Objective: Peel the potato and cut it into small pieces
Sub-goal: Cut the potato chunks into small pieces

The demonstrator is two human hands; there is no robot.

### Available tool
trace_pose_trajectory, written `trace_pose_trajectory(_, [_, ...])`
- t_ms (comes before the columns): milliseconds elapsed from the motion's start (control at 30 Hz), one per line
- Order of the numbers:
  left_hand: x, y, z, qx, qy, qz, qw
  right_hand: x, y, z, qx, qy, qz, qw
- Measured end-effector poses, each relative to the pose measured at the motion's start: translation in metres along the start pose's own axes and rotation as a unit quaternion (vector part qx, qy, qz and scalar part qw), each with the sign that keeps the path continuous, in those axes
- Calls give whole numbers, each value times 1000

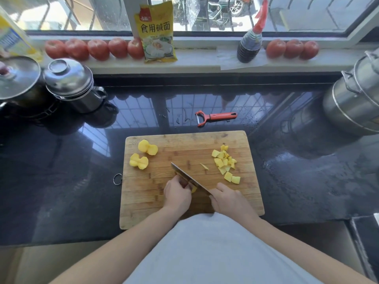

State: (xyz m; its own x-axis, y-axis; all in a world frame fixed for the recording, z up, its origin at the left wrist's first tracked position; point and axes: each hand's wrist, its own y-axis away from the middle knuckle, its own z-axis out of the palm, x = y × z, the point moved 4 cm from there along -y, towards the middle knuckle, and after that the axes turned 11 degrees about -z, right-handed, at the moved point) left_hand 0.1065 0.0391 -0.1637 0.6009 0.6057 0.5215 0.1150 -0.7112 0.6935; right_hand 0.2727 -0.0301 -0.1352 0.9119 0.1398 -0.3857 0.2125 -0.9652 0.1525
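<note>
A peeled potato piece [193,189], yellow and mostly hidden, sits near the front middle of a wooden cutting board [184,206], pinned under the curled fingers of the left hand [178,194]. The right hand [229,199] grips the handle of a kitchen knife [189,179], fingers wrapped closed around it; the blade runs diagonally toward the board's centre, its edge down against the piece beside the left fingers.

On the board's right side lies a loose heap of small potato cubes [225,163], too tightly clustered to count exactly, with two cubes slightly apart at the near end of the heap. A single sliver [204,166] lies between the blade tip and the heap. At the board's back left corner rest two larger scored potato chunks [147,147] [138,161], close together and close to the left edge. The board's middle and front left are bare wood. A metal ring [117,179] hangs off the board's left edge.

Behind the board, on the dark glossy surface [61,171], lies one red-handled peeler [215,117], well clear of the board's back edge. Left of the board and further back stand steel pots with lids [69,83]; to the right, a large steel container [354,99]. On the windowsill behind, five tomatoes [98,49] line up left of a yellow packet [155,31], and three more tomatoes [293,49] right of a dark bottle [249,46].
</note>
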Motion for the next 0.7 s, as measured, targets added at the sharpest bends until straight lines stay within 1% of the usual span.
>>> trace_pose_trajectory(67, [-2, 0, 0, 0, -16, 4, 1000, 0, 5, -4, 2, -27, 13, 1000])
trace_pose_trajectory(133, [-5, 0, 2, -5, -24, 2, 1000, 3, 19, -15, 50, -40, 9, 998])
trace_pose_trajectory(200, [-7, -2, 2, -2, -25, -5, 1000, 3, 31, -26, 85, -39, -11, 996])
trace_pose_trajectory(267, [-6, -2, 1, 6, -24, -4, 1000, -1, 39, -33, 97, -25, -43, 994])
trace_pose_trajectory(333, [-5, -1, 1, 14, -29, -1, 999, -3, 43, -34, 95, -11, -60, 994])
trace_pose_trajectory(533, [-5, -1, 2, 17, -22, 4, 1000, 2, 45, -26, 70, -1, -65, 995])
trace_pose_trajectory(633, [-5, -2, 3, 13, -16, 5, 1000, -1, 46, -26, 47, 1, -61, 997])
trace_pose_trajectory(700, [-5, -2, 3, 13, -9, 10, 1000, 1, 48, -24, 28, 23, -59, 998])
